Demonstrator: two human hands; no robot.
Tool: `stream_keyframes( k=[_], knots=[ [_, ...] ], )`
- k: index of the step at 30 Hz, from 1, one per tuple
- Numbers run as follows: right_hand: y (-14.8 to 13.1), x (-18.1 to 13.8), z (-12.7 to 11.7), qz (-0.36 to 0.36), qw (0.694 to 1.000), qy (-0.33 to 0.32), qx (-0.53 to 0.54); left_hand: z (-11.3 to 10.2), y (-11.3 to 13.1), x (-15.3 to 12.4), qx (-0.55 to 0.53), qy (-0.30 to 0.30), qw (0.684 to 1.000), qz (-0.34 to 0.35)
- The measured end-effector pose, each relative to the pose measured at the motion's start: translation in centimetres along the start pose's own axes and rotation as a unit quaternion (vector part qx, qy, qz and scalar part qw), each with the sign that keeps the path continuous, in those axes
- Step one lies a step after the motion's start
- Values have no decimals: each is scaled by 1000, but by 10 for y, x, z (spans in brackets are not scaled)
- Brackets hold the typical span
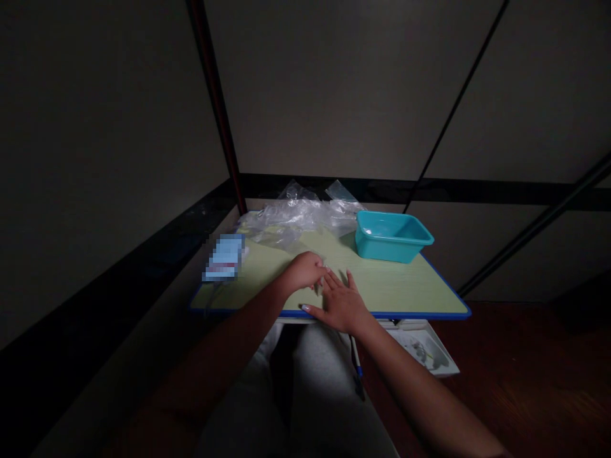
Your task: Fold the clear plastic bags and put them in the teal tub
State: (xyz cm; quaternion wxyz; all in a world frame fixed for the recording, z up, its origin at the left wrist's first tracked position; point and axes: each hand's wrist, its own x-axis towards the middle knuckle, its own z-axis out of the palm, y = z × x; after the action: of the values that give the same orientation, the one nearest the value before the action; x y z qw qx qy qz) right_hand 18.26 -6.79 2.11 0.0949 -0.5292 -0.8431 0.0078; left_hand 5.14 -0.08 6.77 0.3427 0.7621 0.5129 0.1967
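Both my hands rest near the front edge of a small green table (410,289) with a blue rim. My right hand (340,304) lies flat on the tabletop, fingers stretched out and apart. My left hand (305,270) sits just beside it, knuckles up and fingers curled, its fingertips touching the right hand's fingers. Whether the left fingers hold anything small is hidden. Neither hand touches the other things on the table.
A teal plastic tub (391,235) stands at the table's back right. Crumpled clear plastic bags (296,219) lie across the back. A blurred blue-white packet (224,256) sits at the left edge. A white tray (424,350) lies on the floor under the table's right side.
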Motion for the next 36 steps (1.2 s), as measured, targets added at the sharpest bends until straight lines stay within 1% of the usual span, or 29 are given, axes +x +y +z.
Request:
stream_keyframes(
  k=[2, 4, 6, 8, 9, 11, 14, 17, 20, 24, 27, 31, 33, 36],
  knots=[
    [0, 0, 0, -5, 1000, -6, -3, 8, 8, 1, 24, 10, 999, 20],
    [1, 0, 0, -6, 1000, -7, -2, 15, 10, -4, 48, 33, 997, 41],
    [1, -1, 1, -3, 1000, 0, 2, 21, 5, -16, 83, 77, 992, 62],
    [1, -1, 2, -8, 1000, 7, 7, 27, -6, -29, 149, 158, 972, 87],
    [2, -2, 2, -10, 1000, 9, 10, 31, -12, -35, 169, 172, 966, 91],
    [2, -1, 2, -14, 1000, 14, 16, 38, -23, -44, 198, 162, 962, 95],
    [3, 0, 3, -21, 1000, 13, 20, 45, -33, -46, 215, 123, 964, 96],
    [4, 1, 2, -39, 999, 2, 13, 48, -32, -41, 209, 102, 968, 95],
    [10, -2, -3, -43, 999, -7, 11, 48, -27, -37, 202, 100, 969, 99],
    [30, -16, -16, -4, 1000, -22, 15, 46, -24, -39, 209, 80, 968, 113],
    [49, -30, -22, 29, 999, -33, 9, 47, -25, -43, 233, 62, 963, 117],
    [65, -44, -20, 59, 997, -45, 7, 51, -26, -46, 272, 52, 950, 143],
    [69, -48, -17, 68, 997, -45, 8, 53, -27, -47, 286, 45, 944, 156],
    [69, -51, -14, 75, 996, -39, 13, 55, -28, -47, 299, 41, 941, 154]
  ],
)
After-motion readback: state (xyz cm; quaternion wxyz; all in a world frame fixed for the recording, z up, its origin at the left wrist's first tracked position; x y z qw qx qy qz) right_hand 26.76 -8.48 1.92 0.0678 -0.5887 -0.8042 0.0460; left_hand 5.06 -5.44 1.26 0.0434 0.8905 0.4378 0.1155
